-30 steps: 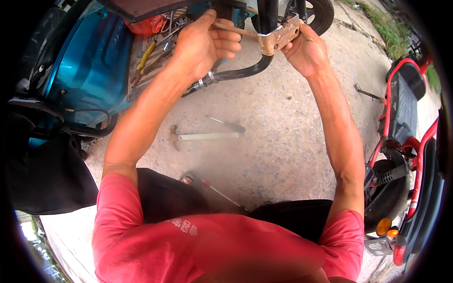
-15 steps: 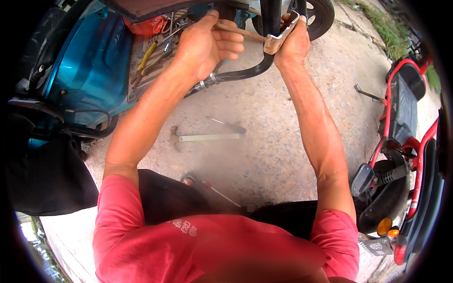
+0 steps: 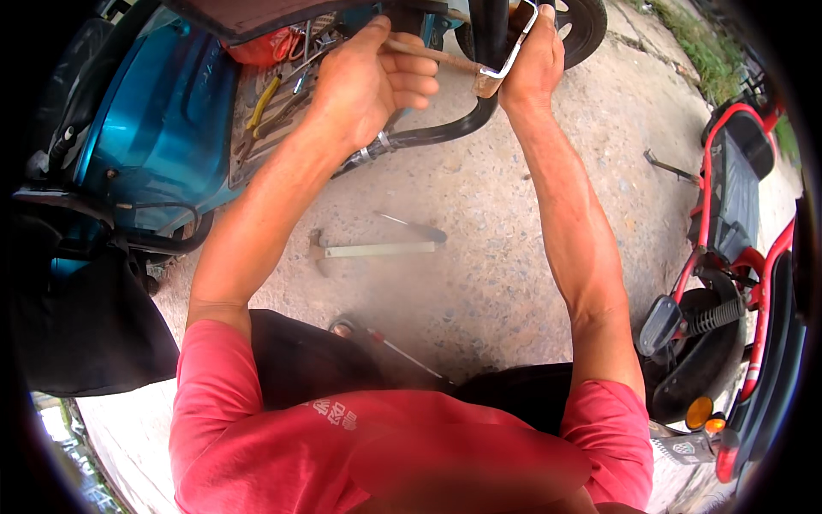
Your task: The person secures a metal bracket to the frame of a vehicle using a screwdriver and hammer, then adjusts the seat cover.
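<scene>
My left hand (image 3: pixel 355 92) has a rusty rod (image 3: pixel 435 56) between its thumb and index finger, its other fingers loosely curled below. The rod runs right to a rusty, U-shaped metal bracket (image 3: pixel 488 83) with a bright cut edge. My right hand (image 3: pixel 531 73) grips the bracket's right side, thumb up along the edge. The bracket sits against an upright black tube (image 3: pixel 491 30) of the vehicle; whether the rod is joined to the bracket I cannot tell. Below them bends a black curved tube (image 3: pixel 441 135) with metal clamps.
A hammer (image 3: pixel 377 250) and a thin blade-like tool (image 3: pixel 419 228) lie on the concrete. Yellow-handled pliers (image 3: pixel 267 101) and other tools rest on the floorboard beside a blue vehicle body (image 3: pixel 158 128). A red-framed vehicle (image 3: pixel 706 188) stands at the right.
The bracket has tilted and moved slightly, showing more of its U-shaped open edge. My right hand has shifted slightly with it; my left hand is nearly unchanged.
</scene>
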`<state>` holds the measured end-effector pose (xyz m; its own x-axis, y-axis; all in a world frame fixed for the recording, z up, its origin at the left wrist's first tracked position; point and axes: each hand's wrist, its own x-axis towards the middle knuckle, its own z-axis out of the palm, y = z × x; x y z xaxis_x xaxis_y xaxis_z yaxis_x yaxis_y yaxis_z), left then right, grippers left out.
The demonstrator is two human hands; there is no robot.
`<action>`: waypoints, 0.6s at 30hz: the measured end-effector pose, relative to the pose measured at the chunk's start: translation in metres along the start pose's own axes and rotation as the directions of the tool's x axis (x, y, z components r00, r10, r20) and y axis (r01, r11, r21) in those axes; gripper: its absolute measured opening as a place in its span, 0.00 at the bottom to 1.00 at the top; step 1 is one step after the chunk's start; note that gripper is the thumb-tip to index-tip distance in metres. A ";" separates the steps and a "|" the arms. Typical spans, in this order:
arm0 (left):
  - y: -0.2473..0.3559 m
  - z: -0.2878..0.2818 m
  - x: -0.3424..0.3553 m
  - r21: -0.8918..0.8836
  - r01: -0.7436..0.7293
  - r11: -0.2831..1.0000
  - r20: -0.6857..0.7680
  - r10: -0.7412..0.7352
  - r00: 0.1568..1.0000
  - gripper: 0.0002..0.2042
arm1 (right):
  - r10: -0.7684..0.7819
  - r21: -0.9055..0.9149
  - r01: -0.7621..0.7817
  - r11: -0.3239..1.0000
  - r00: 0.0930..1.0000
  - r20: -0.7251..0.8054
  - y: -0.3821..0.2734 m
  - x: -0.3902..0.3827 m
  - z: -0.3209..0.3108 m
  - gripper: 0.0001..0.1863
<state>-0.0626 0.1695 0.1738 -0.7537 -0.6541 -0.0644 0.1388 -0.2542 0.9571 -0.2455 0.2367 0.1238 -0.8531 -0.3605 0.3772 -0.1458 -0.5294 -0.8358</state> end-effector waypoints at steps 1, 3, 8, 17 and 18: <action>0.000 0.000 -0.001 0.002 -0.002 1.000 -0.012 0.002 1.000 0.20 | 0.020 -0.007 -0.020 1.000 1.000 -0.002 -0.005 0.000 0.003 0.27; 0.000 0.001 -0.003 0.005 -0.006 1.000 -0.033 0.006 0.999 0.20 | 0.041 0.028 -0.040 0.999 0.999 -0.030 -0.018 -0.003 0.012 0.27; -0.001 0.001 -0.001 -0.002 -0.003 1.000 -0.016 0.003 1.000 0.20 | 0.037 -0.029 -0.037 0.999 0.999 -0.030 -0.017 -0.002 0.007 0.26; -0.004 -0.019 0.008 -0.087 0.033 0.996 0.065 -0.028 0.997 0.19 | -0.069 -0.059 0.067 0.996 0.997 -0.029 -0.022 -0.005 0.009 0.25; -0.003 -0.018 0.008 -0.084 0.037 0.996 0.053 -0.033 0.998 0.19 | -0.093 -0.042 0.091 0.995 0.995 -0.036 -0.022 -0.006 0.009 0.25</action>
<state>-0.0575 0.1525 0.1650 -0.7908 -0.6068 -0.0809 0.1638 -0.3371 0.9271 -0.2333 0.2438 0.1436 -0.8537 -0.2817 0.4381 -0.2439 -0.5269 -0.8142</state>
